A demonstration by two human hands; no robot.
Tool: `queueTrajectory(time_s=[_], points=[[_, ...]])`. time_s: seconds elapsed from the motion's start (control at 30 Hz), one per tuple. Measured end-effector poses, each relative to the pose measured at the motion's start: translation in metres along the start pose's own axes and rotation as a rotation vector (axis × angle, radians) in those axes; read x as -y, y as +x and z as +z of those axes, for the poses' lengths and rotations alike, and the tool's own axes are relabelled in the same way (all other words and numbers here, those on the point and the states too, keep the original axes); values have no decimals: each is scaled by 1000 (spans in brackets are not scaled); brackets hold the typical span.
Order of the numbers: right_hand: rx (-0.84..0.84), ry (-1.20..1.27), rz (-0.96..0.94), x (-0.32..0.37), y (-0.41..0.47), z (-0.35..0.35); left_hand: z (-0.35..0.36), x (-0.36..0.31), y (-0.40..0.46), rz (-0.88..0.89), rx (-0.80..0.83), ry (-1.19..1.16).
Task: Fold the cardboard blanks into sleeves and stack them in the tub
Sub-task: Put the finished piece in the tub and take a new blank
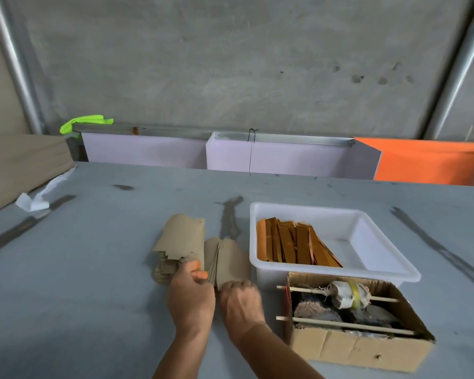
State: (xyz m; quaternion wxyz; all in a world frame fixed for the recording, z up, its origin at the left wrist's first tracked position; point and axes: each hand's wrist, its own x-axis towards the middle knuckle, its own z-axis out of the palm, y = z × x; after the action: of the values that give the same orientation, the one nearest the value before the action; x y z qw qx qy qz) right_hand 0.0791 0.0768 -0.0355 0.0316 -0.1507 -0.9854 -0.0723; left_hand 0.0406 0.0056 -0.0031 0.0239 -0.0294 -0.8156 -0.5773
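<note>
A stack of brown cardboard blanks (pixel 182 237) lies on the grey table, left of a white tub (pixel 378 242). Several folded orange sleeves (pixel 293 244) lean together in the tub's left half. A second fanned bundle of blanks (pixel 230 259) stands between the stack and the tub. My left hand (pixel 190 296) grips the near end of a blank with an orange face showing at its fingers. My right hand (pixel 241 299) pinches the near edge of the fanned bundle. Both hands sit close together at the blanks' near ends.
An open cardboard box (pixel 356 348) with wooden sticks and cloth bundles stands right in front of the tub. Large brown sheets (pixel 22 165) and white paper scrap (pixel 36 201) lie at the far left. Lilac and orange panels (pixel 285 157) line the table's far edge.
</note>
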Motion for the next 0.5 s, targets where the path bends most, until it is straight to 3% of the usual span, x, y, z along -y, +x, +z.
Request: queueTrajectory(time_s=[0.27, 0.37, 0.5], points=[[7, 129, 64, -3, -19, -22, -9, -6, -4, 55, -19, -29], [-235, 169, 83, -1, -37, -50, -17, -3, -5, 148, -16, 62], [-548, 369, 100, -15, -69, -62, -27, -6, -9, 366, 122, 160]])
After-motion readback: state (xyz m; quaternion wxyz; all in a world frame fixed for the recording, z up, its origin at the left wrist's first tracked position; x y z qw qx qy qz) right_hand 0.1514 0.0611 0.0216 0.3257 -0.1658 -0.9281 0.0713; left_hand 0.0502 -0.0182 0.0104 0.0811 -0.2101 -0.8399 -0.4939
